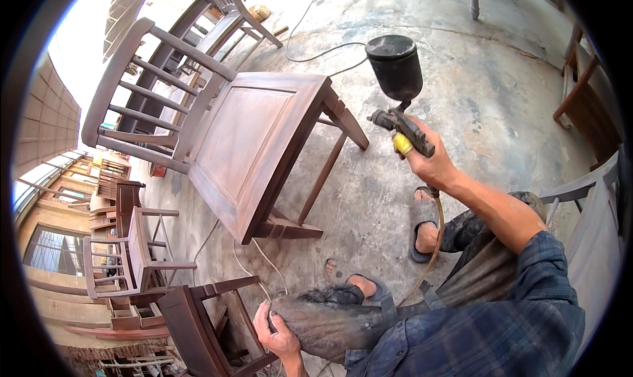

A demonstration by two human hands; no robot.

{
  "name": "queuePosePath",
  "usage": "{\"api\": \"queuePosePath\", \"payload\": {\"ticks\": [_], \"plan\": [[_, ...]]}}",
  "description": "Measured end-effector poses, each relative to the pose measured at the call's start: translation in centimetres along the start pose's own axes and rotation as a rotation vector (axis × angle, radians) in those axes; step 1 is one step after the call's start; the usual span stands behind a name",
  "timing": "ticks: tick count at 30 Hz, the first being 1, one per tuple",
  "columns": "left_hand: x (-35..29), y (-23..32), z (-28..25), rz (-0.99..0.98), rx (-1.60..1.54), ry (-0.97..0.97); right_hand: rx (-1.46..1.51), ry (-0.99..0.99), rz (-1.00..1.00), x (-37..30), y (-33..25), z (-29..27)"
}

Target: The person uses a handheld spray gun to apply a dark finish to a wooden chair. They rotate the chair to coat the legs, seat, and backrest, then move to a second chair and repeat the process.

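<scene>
My right hand (434,158) is closed around a black spray gun (407,132), with yellow wrapping near my fingers. A dark paint cup (395,70) sits atop the gun, and a hose (438,235) runs down from its handle. The gun's nozzle points left toward a brown wooden chair (244,130) with a slatted back and a panelled seat. A gap separates the gun from the chair. Low in the view, my left hand (277,332) rests on my knee, thumb apart from the fingers, holding nothing. Its fingertips are partly hidden.
A dark wooden chair (198,318) stands close by my left hand, with another chair (135,255) beyond it. More furniture (227,24) is at the back left. Thin cords (310,57) cross the concrete floor (475,80). A grey piece of furniture (587,212) stands at my right.
</scene>
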State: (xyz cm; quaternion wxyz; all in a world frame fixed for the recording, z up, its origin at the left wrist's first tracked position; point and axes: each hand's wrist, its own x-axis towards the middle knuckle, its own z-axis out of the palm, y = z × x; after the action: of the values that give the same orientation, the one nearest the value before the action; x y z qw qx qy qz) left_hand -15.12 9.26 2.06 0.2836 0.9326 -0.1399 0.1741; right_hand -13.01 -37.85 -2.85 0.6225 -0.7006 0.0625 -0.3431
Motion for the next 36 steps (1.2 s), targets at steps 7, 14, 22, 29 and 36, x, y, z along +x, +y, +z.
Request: {"api": "queuePosePath", "payload": {"ticks": [7, 14, 22, 29, 36], "plan": [[0.1, 0.2, 0.2, -0.07, -0.016, -0.054, 0.07, -0.132, 0.133, -2.1, -1.0, 0.7], [12.2, 6.3, 11.1, -0.83, -1.558, -0.288, -0.173, -0.176, 0.106, -1.4, -3.5, -2.8], [21.7, 8.0, 29.9, -0.989, -1.945, 0.148, -0.071, -0.199, 0.068, -1.8, -6.8, -2.1], [24.5, 10.9, 31.1, -1.246, -1.98, 0.454, -0.088, -0.107, 0.068, -0.8, -5.7, -2.0], [22.5, 3.4, 28.5, -1.093, -1.916, 0.323, -0.025, -0.153, 0.05, -0.3, -5.2, 0.1]]}}
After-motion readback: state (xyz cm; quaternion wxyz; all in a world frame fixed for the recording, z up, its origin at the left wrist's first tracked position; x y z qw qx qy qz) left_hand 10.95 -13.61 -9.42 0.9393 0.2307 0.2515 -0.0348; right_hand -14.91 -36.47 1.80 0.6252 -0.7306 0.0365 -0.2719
